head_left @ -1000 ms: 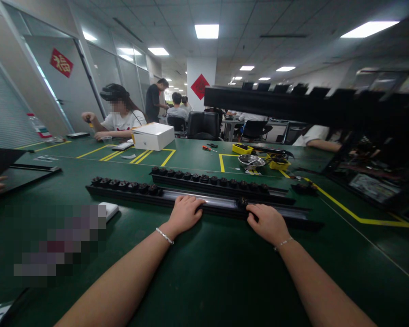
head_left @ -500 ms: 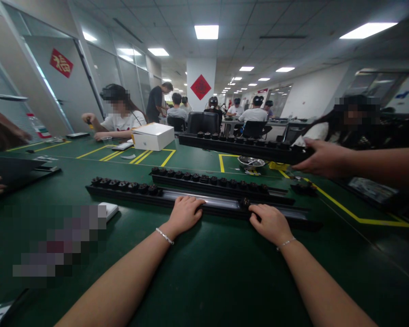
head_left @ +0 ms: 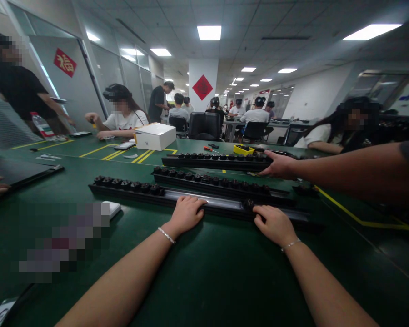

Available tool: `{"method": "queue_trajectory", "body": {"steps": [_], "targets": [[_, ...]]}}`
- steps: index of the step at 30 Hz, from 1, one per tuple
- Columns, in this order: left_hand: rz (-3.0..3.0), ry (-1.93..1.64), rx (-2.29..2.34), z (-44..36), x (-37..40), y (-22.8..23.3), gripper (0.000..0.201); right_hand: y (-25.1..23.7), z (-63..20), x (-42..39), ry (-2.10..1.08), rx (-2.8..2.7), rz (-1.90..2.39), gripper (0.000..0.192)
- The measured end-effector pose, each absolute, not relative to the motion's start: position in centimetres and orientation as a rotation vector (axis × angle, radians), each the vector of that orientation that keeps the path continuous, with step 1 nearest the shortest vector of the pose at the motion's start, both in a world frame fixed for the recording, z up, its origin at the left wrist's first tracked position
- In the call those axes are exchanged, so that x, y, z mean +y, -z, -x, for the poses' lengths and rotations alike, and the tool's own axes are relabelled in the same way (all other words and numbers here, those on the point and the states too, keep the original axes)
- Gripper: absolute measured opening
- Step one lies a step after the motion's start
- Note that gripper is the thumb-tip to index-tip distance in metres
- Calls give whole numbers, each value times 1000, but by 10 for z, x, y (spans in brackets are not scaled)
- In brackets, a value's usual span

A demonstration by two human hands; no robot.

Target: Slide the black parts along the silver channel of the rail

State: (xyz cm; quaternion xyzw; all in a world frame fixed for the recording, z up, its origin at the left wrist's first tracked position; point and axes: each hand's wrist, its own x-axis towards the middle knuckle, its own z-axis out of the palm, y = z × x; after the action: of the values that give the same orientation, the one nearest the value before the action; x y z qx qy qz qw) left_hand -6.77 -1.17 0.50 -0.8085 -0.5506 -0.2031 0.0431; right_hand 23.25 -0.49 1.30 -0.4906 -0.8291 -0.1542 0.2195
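Observation:
A long black rail [head_left: 122, 192] lies across the green table in front of me. Several small round black modules, which look like sockets, sit in a row along its left part, and a bare silvery channel [head_left: 221, 203] shows to their right. My left hand [head_left: 187, 211] grips the near edge of the rail at mid-length, fingers curled over it. Further right, one lone black module [head_left: 248, 204] sits in the channel. My right hand [head_left: 274, 222] is closed, its fingertips against that module; the exact grip is partly hidden.
Behind lies a second rail [head_left: 204, 180] with modules. Beyond it, another person's hand [head_left: 281, 164] holds a third rail [head_left: 191, 161]. A white box [head_left: 156, 136], a yellow tray [head_left: 243, 150] and a laptop-like dark panel [head_left: 23, 175] are on the table. Several people sit around.
The other person's rail has come down and left toward the table behind the second rail. A person in black has appeared at far left. My hands barely moved.

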Motion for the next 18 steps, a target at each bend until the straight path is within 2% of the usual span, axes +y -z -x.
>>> {"method": "queue_trajectory", "body": {"steps": [18], "targets": [[2469, 625, -1690, 68, -12, -5, 30, -12, -240, -2, 401, -2296, 1366, 26]]}}
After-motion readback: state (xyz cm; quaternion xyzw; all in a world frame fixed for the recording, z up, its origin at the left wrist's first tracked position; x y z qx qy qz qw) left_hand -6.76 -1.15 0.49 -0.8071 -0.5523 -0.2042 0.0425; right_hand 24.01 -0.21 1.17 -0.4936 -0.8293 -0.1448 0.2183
